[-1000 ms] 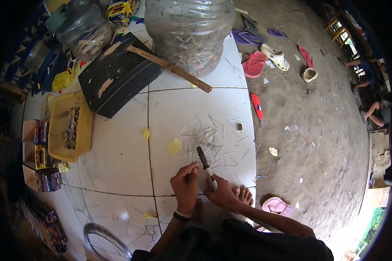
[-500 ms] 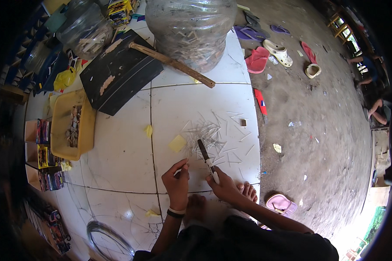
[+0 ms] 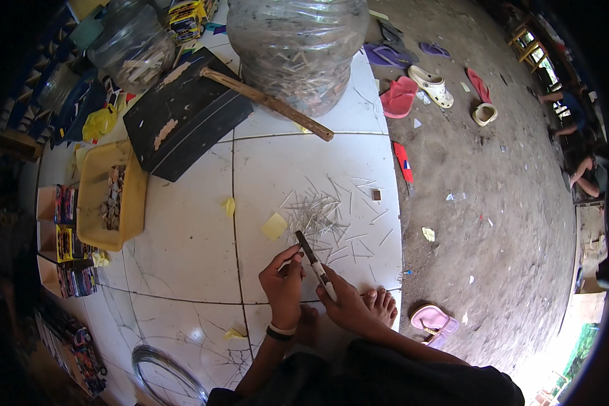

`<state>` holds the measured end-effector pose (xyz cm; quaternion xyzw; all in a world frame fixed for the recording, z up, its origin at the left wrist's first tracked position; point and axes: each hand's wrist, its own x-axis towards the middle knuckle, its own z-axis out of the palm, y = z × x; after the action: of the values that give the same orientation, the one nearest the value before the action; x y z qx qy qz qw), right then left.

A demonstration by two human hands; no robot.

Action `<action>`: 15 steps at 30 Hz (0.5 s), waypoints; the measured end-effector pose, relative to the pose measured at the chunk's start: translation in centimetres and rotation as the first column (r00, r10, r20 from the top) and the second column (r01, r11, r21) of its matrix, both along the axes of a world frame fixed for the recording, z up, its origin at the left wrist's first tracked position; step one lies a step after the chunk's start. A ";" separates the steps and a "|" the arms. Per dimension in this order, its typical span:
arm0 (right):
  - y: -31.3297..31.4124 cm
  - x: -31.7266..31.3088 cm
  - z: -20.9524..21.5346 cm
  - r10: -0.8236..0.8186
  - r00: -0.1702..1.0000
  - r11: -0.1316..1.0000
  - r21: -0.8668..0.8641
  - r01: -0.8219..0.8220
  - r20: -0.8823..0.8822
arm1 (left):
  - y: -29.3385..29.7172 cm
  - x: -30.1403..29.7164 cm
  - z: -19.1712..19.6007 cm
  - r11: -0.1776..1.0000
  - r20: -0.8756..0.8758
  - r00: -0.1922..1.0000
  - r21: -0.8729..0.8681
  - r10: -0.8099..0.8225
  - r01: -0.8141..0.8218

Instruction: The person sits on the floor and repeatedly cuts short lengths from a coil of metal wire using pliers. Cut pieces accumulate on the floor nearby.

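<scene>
My right hand [image 3: 342,298] is wrapped round the pale handle of a tool with a long dark blade [image 3: 305,245]. Its exact kind is unclear. The blade points away from me and to the left, its tip just beyond my left hand [image 3: 283,281], whose thumb and forefinger are pinched beside it. Whatever they pinch is too small to make out. Beyond both hands lies a loose pile of short, thin silvery pieces [image 3: 318,215], like cut wire. At its left rests a yellow paper square [image 3: 274,226]; a small brown square block [image 3: 376,195] sits at its right.
A wooden stick [image 3: 271,103] lies across a black box [image 3: 189,115], near a big clear plastic container [image 3: 298,47]. Leftward stand a yellow tub [image 3: 130,223] and small open boxes [image 3: 47,233]. A wire coil [image 3: 142,369] lies near left. Sandals [image 3: 434,321] lie on the floor.
The dark blade has swung left and come nearer me, close against my left fingertips. My left hand has shifted slightly right, so the two hands are closer together.
</scene>
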<state>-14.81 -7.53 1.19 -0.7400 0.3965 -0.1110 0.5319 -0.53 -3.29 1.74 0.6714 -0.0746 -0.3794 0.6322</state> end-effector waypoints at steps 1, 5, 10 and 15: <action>-0.2 0.0 0.0 -0.009 1.000 1.000 0.025 0.010 -0.010 | 0.0 0.0 0.0 0.998 -0.003 1.000 0.052 -0.030 0.030; -1.8 0.6 -0.3 -0.097 0.992 0.983 0.149 0.107 -0.076 | 0.1 -0.5 0.2 0.995 0.085 0.994 0.072 -0.072 0.066; -5.1 0.7 -0.4 -0.284 0.959 0.959 0.001 0.284 -0.002 | 1.1 -1.1 0.5 0.986 0.023 0.995 0.142 -0.094 0.089; -4.1 -0.3 0.8 -0.079 0.997 0.996 -0.031 0.079 -0.003 | 0.6 -0.2 0.7 1.000 0.031 0.999 0.007 -0.023 0.023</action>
<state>-15.16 -11.62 2.03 -0.7319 0.4249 -0.1365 0.5149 -0.73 -2.64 2.45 0.6786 -0.0908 -0.3762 0.6242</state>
